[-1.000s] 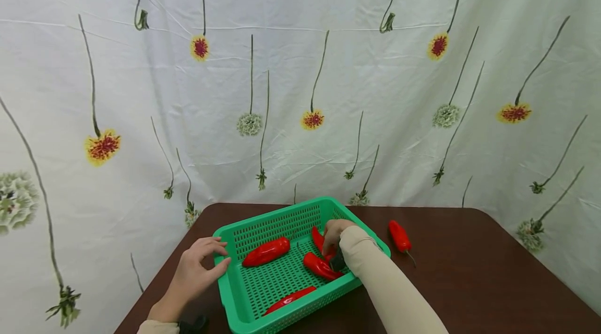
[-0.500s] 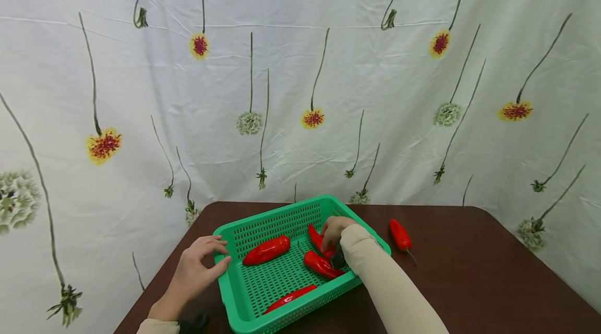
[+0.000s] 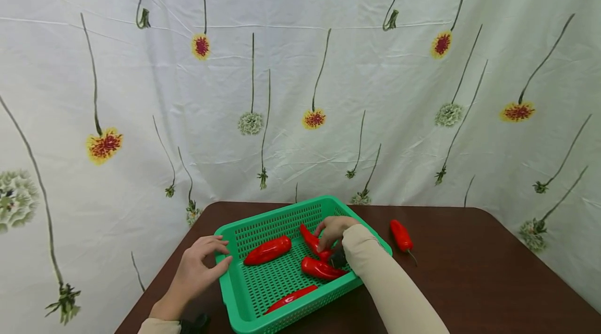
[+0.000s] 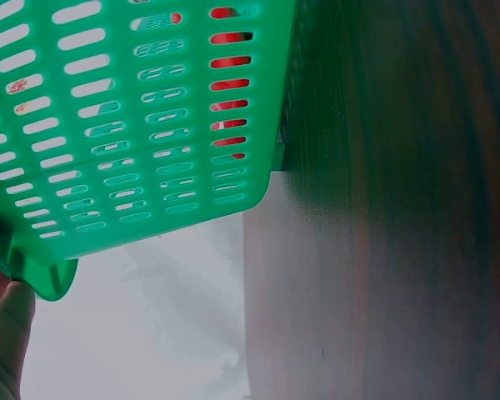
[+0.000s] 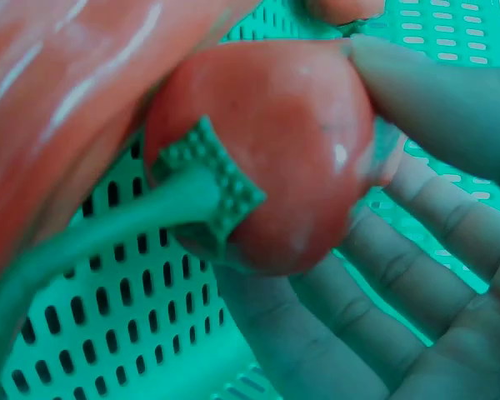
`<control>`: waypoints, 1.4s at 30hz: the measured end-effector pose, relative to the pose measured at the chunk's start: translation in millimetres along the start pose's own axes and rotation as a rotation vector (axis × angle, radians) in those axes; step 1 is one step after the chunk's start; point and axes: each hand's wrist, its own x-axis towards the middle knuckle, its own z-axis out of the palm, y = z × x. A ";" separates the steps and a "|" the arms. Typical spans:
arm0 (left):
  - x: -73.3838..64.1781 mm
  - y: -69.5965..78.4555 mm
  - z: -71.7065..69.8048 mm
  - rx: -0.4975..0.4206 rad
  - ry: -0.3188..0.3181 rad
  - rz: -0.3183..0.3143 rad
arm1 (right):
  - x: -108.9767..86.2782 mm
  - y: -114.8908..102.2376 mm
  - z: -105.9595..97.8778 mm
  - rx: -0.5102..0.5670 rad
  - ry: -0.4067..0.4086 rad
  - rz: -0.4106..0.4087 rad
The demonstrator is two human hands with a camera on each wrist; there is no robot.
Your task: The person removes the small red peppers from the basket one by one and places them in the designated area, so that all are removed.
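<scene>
In the head view, my left hand (image 3: 197,271) holds the left rim of a green plastic basket (image 3: 241,318), thumb and fingers at its edge. The left wrist view has fingers (image 4: 8,329) against the rim. My right hand (image 3: 334,230) reaches into the basket's right side and grips a red pepper (image 3: 310,240). Close up in the right wrist view, thumb and fingers lie around this glossy pepper (image 5: 275,150), its green stem pointing away from the palm. Another red pepper (image 3: 321,269) lies just in front of it.
Also in the basket are a red pepper (image 3: 267,250) at the left and one (image 3: 291,298) along the front wall. Outside, a red pepper (image 3: 401,236) lies on the dark brown table (image 3: 469,271). A flowered white curtain (image 3: 291,88) hangs behind.
My right hand has shifted the pepper it grips slightly left within the basket. The pepper in front has moved a little left too. My left hand stays at the rim.
</scene>
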 end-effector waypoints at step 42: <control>-1.0 -1.0 0.2 -0.017 0.011 0.015 | -3.3 -12.3 -16.3 0.453 0.040 -0.184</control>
